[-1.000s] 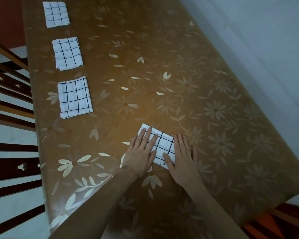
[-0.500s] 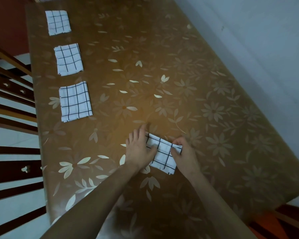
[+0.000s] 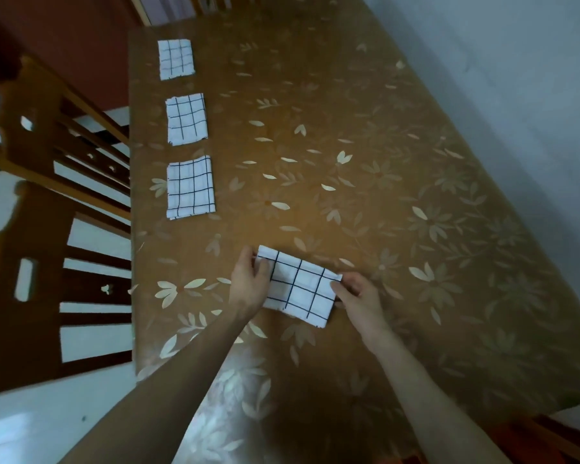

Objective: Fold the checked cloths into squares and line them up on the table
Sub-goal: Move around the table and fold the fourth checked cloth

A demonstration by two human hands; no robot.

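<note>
The folded checked cloth [image 3: 298, 285] lies on the desk [image 3: 399, 202] between both hands. The left hand [image 3: 248, 285] pinches its left edge, and the right hand [image 3: 357, 298] pinches its right edge. Three folded cloths [image 3: 190, 187] lie in one line along the desk's left side.

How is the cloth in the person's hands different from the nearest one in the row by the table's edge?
The held cloth is gripped at both ends by the left hand and right hand; the nearest row cloth lies untouched. The held one sits skewed, the row one straight. Both are white, black-checked, folded.
</note>
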